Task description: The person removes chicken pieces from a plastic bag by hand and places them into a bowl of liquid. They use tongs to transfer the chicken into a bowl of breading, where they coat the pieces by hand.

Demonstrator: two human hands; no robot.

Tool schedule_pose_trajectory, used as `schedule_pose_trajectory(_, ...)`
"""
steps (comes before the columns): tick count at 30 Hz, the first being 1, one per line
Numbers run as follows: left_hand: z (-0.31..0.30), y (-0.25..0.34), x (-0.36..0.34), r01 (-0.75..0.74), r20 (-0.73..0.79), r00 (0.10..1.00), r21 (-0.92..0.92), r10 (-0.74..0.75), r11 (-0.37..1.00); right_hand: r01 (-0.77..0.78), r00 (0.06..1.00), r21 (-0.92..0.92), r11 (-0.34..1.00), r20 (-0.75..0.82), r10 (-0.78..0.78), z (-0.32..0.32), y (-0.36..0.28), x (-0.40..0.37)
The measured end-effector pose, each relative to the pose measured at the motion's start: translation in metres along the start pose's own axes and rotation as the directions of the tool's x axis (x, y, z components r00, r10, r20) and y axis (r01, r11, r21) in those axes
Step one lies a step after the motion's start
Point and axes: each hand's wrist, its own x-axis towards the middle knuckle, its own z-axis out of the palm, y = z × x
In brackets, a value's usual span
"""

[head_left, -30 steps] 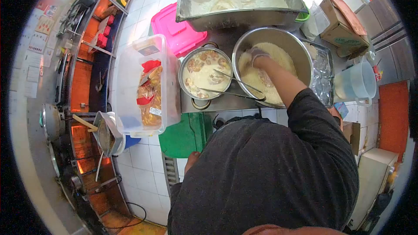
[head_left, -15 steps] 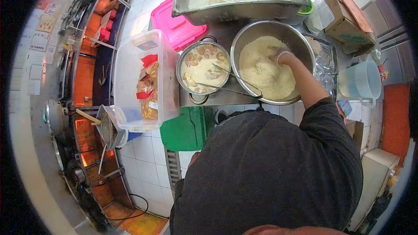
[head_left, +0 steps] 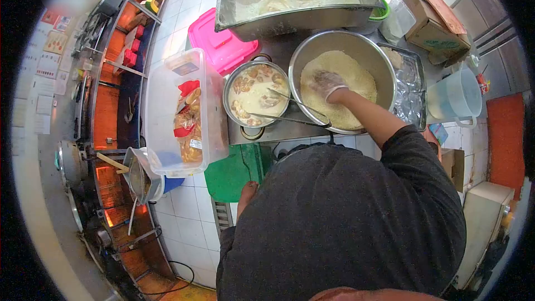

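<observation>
A clear glove covers my right hand (head_left: 327,85), which lies on pale breadcrumbs (head_left: 356,81) inside a big steel bowl (head_left: 391,72). Its fingers look stretched out over the crumbs, with crumbs clinging to them and nothing visibly gripped. To the left of that bowl stands a pot (head_left: 227,92) of milky liquid with pieces of raw meat in it. Metal tongs (head_left: 298,102) rest across the pot, their joined end against the bowl's rim. Only part of my left hand (head_left: 249,190) shows, low beside a green bin (head_left: 228,175); its fingers cannot be made out.
Behind the bowl is a deep steel pan (head_left: 301,14) of flour. A pink lid (head_left: 214,39) and a clear plastic tub (head_left: 214,117) with bagged food stand left. On the right are a foil-lined tray (head_left: 409,86), a cardboard box (head_left: 437,30) and a plastic jug (head_left: 457,97).
My right hand has moved left across the crumbs and flattened out. My left hand has come into clearer view by the green bin. The view has shifted slightly.
</observation>
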Motion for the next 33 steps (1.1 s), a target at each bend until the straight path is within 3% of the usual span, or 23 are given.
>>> schedule_pose_trajectory(2,-0.004,0.008,-0.008,-0.059,-0.041,0.998,-0.045,0.057,0.997,0.094,0.993,0.178,0.980,0.049,-0.104,-0.001,0.027,0.007)
schedule_pose_trajectory(3,-0.006,0.012,-0.009,-0.091,-0.064,0.994,-0.068,0.086,0.994,-0.006,0.993,0.200,0.980,0.115,-0.017,-0.007,0.037,0.006)
schedule_pose_trajectory(5,0.008,-0.024,0.017,-0.083,-0.087,0.992,0.055,0.087,0.995,-0.205,0.958,0.218,0.954,0.245,0.150,-0.043,0.048,-0.006)
schedule_pose_trajectory(7,0.022,-0.057,0.025,-0.053,-0.077,0.995,0.075,0.058,0.996,0.105,0.956,0.087,0.991,0.264,-0.125,-0.006,0.109,-0.003)
schedule_pose_trajectory(9,0.027,-0.074,0.024,-0.011,-0.032,0.999,0.004,0.011,1.000,0.123,0.919,0.287,0.950,0.327,-0.218,0.007,0.124,-0.004)
schedule_pose_trajectory(10,0.031,-0.085,0.027,-0.011,-0.025,1.000,0.047,0.013,0.999,-0.032,0.907,0.519,0.854,0.374,-0.193,0.005,0.113,-0.013)
schedule_pose_trajectory(12,0.033,-0.082,0.019,-0.009,-0.011,1.000,0.137,0.010,0.991,-0.274,0.888,0.662,0.698,0.452,-0.080,-0.006,0.089,-0.022)
schedule_pose_trajectory(14,0.036,-0.089,0.018,0.003,-0.032,1.000,0.144,0.001,0.990,-0.427,0.859,0.574,0.699,0.498,0.117,-0.031,0.058,-0.028)
schedule_pose_trajectory(17,0.032,-0.089,0.023,0.016,-0.063,0.998,0.164,-0.005,0.986,-0.431,0.900,0.797,0.423,0.412,0.140,-0.049,0.050,-0.033)
schedule_pose_trajectory(20,0.023,-0.082,0.030,-0.001,-0.062,0.998,0.153,0.010,0.988,-0.291,0.949,0.775,0.561,0.162,0.269,-0.068,0.038,-0.042)
schedule_pose_trajectory(22,0.017,-0.079,0.033,-0.038,-0.047,0.998,0.117,0.043,0.992,-0.028,0.997,0.377,0.926,-0.054,0.052,-0.070,0.050,-0.040)
schedule_pose_trajectory(23,0.012,-0.078,0.034,-0.064,-0.039,0.997,0.092,0.068,0.994,0.106,0.989,0.112,0.988,-0.110,-0.094,-0.070,0.056,-0.040)
schedule_pose_trajectory(24,0.007,-0.077,0.034,-0.091,-0.030,0.995,0.066,0.093,0.994,0.093,0.995,0.135,0.987,-0.037,-0.089,-0.071,0.064,-0.042)
schedule_pose_trajectory(27,-0.007,0.000,-0.014,0.060,-0.022,0.998,0.148,-0.057,0.987,-0.006,0.975,0.133,0.991,0.219,-0.024,-0.081,0.068,-0.054)
schedule_pose_trajectory(29,0.009,-0.057,0.022,0.008,0.008,1.000,-0.033,-0.008,0.999,-0.118,0.900,0.024,0.993,0.425,0.097,-0.073,0.063,-0.069)
schedule_pose_trajectory(30,0.014,-0.069,0.031,-0.014,0.023,1.000,-0.124,0.017,0.992,-0.144,0.916,-0.029,0.989,0.375,0.144,-0.057,0.062,-0.073)
schedule_pose_trajectory(32,0.019,-0.074,0.034,-0.048,0.014,0.999,0.063,0.047,0.997,-0.202,0.936,-0.129,0.971,0.266,0.231,-0.013,0.069,-0.076)
schedule_pose_trajectory(33,0.021,-0.073,0.034,-0.063,0.013,0.998,0.158,0.062,0.985,-0.216,0.936,0.007,0.976,0.285,0.205,-0.010,0.076,-0.073)
